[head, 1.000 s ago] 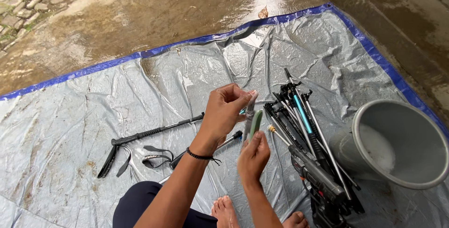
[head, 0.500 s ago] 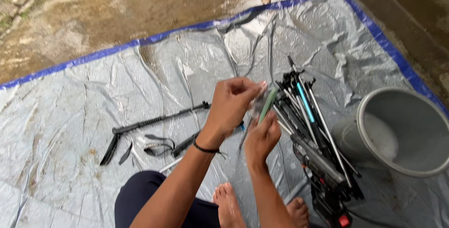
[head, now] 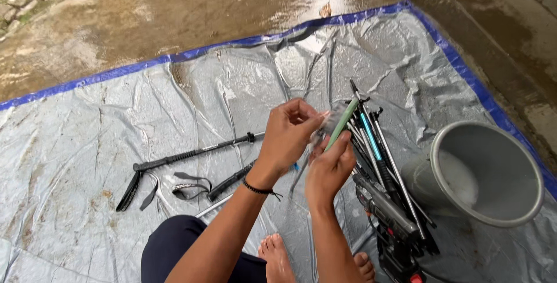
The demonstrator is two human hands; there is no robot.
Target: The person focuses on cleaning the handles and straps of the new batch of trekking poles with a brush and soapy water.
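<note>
Hands raised since a second ago: right hand [head: 331, 164] grasps a green rod [head: 342, 123], left hand [head: 290, 132] pinches its blurred upper end, above the grey tarp [head: 116, 109] beside bundled poles [head: 383, 167].

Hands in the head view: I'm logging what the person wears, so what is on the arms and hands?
Both forearms are bare, without sleeves or gloves. The left hand has a thin black cord bracelet at its wrist. The right hand wears nothing visible.
</note>
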